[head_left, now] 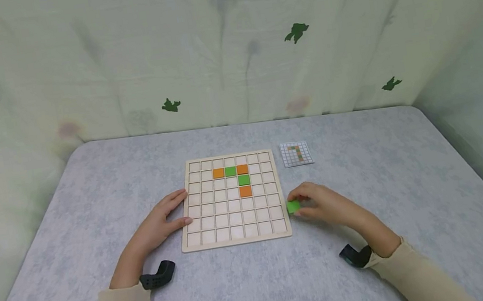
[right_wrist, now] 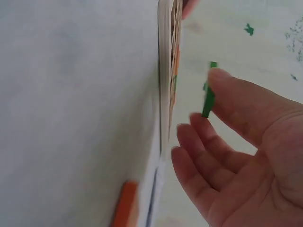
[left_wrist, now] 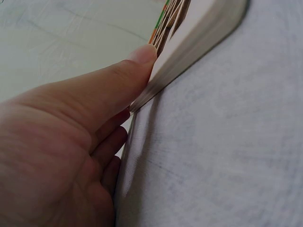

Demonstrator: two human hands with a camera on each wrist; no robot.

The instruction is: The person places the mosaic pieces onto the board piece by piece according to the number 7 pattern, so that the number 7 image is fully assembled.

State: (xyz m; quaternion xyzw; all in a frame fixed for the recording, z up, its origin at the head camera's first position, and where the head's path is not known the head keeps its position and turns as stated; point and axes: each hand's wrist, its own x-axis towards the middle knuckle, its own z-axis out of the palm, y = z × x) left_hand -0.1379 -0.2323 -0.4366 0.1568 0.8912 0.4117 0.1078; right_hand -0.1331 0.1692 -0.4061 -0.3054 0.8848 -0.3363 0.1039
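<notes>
A square wooden grid board (head_left: 207,223) lies on the table. My left hand (head_left: 159,226) rests against its left edge, thumb and fingers spread and touching the rim. Just off the board's right edge, my right hand (head_left: 326,204) pinches a green square tile (head_left: 293,206) between thumb and fingers; the right wrist view shows this tile (right_wrist: 209,94) edge-on, above the table. Set in the grid are orange and green tiles: a row with a green one (head_left: 230,171) between two orange ones, then a green (head_left: 243,180) and an orange tile (head_left: 245,191) below the row's right end.
A small printed card (head_left: 298,162) with a coloured grid pattern lies beyond the board's right upper corner. An orange block (right_wrist: 125,205) shows on the table in the right wrist view. Pale curtains (head_left: 198,47) with green leaf shapes hang behind the table.
</notes>
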